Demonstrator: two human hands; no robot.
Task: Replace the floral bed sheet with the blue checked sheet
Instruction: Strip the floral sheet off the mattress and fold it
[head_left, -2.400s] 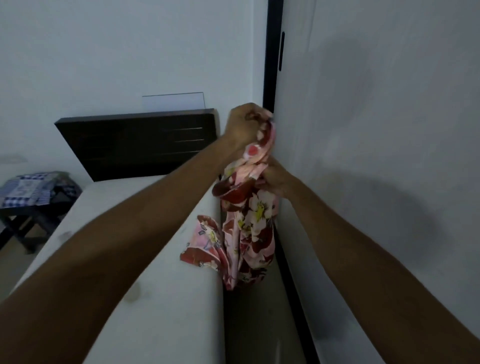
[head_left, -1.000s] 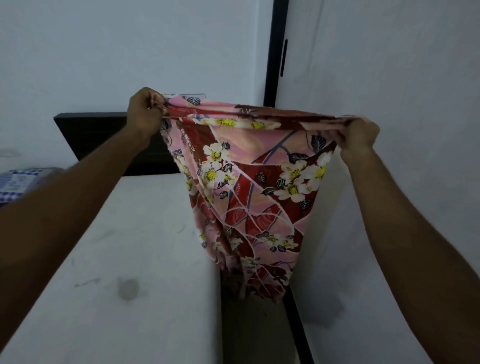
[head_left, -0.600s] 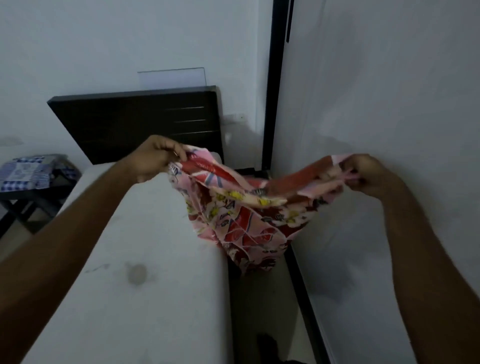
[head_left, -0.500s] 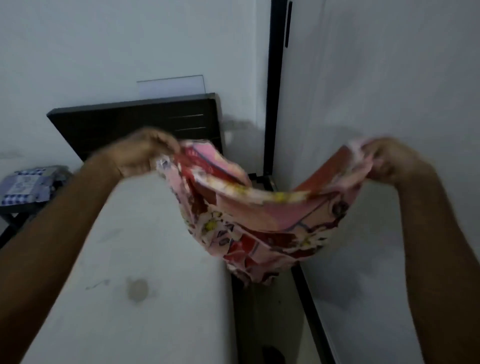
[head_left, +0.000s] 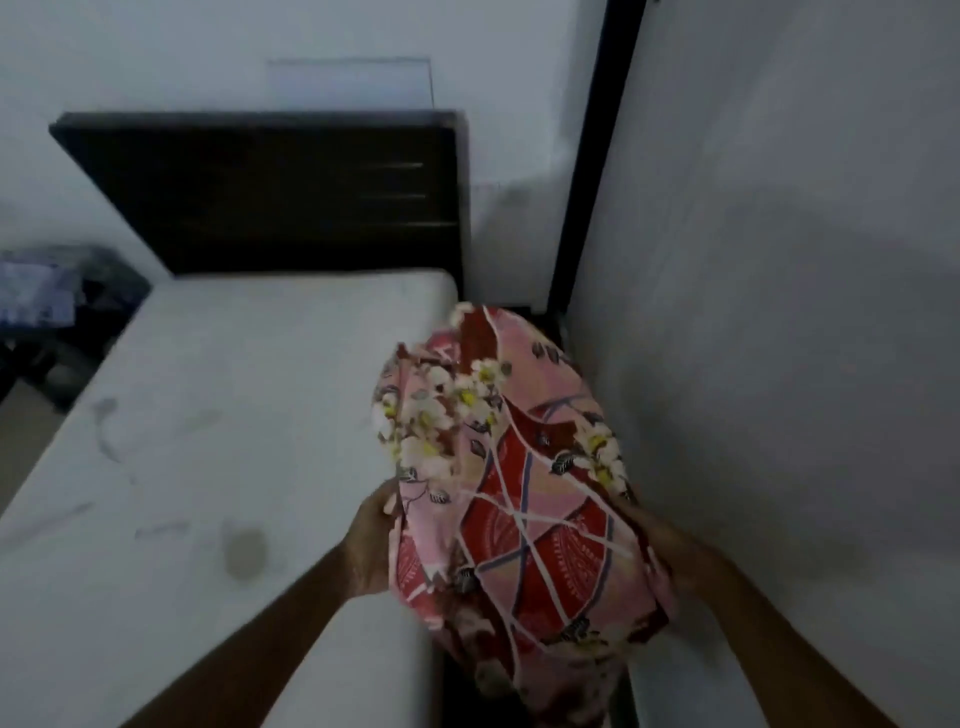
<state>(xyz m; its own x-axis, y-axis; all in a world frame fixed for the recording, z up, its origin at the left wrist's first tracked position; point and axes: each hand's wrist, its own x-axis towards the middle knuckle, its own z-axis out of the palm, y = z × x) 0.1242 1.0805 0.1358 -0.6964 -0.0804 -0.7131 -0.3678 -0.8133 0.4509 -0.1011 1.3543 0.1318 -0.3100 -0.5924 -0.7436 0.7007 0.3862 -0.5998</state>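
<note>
Above the right edge of the bed, over the dark gap between the mattress (head_left: 208, 415) and the pale panel (head_left: 779, 312) on the right (wall or door, it is not clear which), one floral bed sheet (head_left: 519, 493) is bunched into a rounded bundle, pink and red with white-and-yellow blossoms, and held between two hands; the left hand (head_left: 371, 540) grips the bundle's left side, its fingertips curled onto the cloth; the right hand (head_left: 657, 540) is at the bundle's right side with its fingers buried under the fabric, so whether it clasps or merely props the cloth cannot be told; a tail of the sheet hangs from the bundle down into the gap; the mattress is bare and white, with one round brownish stain (head_left: 244, 551) near the left forearm and grey smudges farther up its left half; one dark headboard (head_left: 270, 197) stands at its far end against a white wall (head_left: 156, 52), where one pale rectangle (head_left: 348, 83) shows just above the headboard; one black vertical strip (head_left: 587, 156) runs between that wall and the pale panel; the blue checked sheet (head_left: 36, 296) lies well apart from the hands, at the far left beyond the mattress's edge, one heap on something dark and too blurred to name; a patch of tan floor (head_left: 21, 441) shows below it.
</note>
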